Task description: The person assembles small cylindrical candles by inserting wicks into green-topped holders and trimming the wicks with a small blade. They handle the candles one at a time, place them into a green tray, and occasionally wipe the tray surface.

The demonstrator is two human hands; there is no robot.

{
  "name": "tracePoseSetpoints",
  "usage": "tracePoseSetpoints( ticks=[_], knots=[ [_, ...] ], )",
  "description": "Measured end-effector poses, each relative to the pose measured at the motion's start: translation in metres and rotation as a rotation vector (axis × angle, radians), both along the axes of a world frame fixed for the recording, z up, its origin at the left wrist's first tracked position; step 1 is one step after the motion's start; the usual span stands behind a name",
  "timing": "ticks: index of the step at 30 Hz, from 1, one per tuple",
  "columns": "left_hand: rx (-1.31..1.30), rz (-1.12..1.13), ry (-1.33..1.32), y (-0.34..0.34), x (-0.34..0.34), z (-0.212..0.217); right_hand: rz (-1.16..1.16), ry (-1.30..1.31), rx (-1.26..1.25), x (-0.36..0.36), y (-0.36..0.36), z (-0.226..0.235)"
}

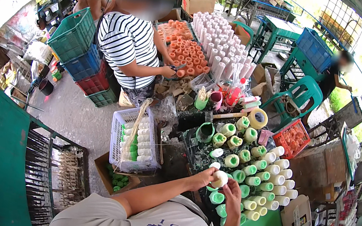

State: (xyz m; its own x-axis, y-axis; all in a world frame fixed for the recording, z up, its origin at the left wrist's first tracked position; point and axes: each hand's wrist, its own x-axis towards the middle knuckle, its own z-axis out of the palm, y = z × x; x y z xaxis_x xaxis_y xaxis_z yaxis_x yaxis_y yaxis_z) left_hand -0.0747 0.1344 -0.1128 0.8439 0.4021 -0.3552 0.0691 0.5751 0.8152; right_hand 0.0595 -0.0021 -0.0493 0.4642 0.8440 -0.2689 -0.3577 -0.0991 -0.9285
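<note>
My left hand [201, 177] and my right hand [232, 196] meet over the near edge of the worktable. Between their fingers is a round, cream-white candle [220, 178], its pale end facing up. Both hands are closed around it, partly hiding its sides. Just beyond the left hand lies a small white rounded piece [217, 153]. Close to the right hand stand rows of green cylinders [238, 176], pale inside. Farther right are several cream candles [279, 190] packed side by side. Hollow, jagged-rimmed candles [234, 142] stand beyond them.
A dark green pot [205, 132] and a tape roll [258, 118] sit farther back. At left stands a white basket [152, 168] of white and green pieces. A co-worker in a striped shirt [127, 48] handles scissors [179, 67] beside orange rings [187, 51]. A green chair [295, 101] stands right.
</note>
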Motion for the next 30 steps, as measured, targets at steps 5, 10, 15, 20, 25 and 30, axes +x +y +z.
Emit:
tracePoseSetpoints(
  ticks=[5,10,15,20,25,30],
  knots=[
    [0.18,0.116,0.073,-0.01,0.019,-0.012,0.046,-0.278,-0.125,-0.011,-0.005,-0.012],
    [0.549,0.371,0.164,-0.019,0.025,-0.013,0.028,-0.301,-0.101,-0.01,0.004,-0.042],
    [0.8,0.619,0.561,-0.026,-0.005,-0.012,-0.035,-0.513,-0.19,-0.04,0.023,-0.065],
    [0.36,0.358,0.923,-0.022,-0.034,-0.002,0.238,-0.79,-0.348,-0.05,0.038,-0.107],
    [0.406,0.059,0.928,-0.015,-0.064,-0.04,0.512,-0.783,-0.42,-0.058,0.037,-0.111],
    [0.874,0.106,0.835,-0.032,-0.074,-0.051,0.499,-0.258,-0.39,-0.058,0.013,-0.109]
  ],
)
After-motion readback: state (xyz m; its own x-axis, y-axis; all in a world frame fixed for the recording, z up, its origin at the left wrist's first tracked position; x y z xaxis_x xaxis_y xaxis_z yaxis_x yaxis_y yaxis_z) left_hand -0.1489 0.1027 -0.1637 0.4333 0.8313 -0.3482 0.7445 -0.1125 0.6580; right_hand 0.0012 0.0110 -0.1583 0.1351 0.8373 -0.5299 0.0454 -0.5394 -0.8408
